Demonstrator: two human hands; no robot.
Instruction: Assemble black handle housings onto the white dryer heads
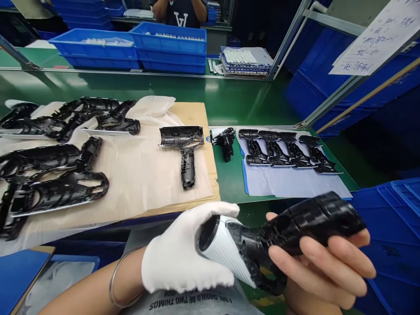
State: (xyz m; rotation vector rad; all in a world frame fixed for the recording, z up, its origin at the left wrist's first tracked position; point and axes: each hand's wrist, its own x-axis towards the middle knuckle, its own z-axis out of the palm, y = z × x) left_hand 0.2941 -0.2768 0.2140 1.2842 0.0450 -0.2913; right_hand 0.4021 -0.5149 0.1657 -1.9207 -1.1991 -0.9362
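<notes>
In front of my body I hold a pistol-shaped plastic housing (239,249), white and ribbed outside, black inside. My left hand (183,253), in a white glove, is closed around its round barrel end. My bare right hand (328,262) has its fingers wrapped around the long black section at the right. Beyond my hands, a single black housing half (183,148) lies inner side up on the lined board. A smaller-looking black and white housing (226,140) rests just right of that board.
Several black housing halves (55,162) lie on white foam sheet (131,175) at left. More halves (285,148) are lined up on a white sheet at right. Blue bins (170,48) and stacked trays (243,61) stand behind the green bench; a person (180,13) is beyond.
</notes>
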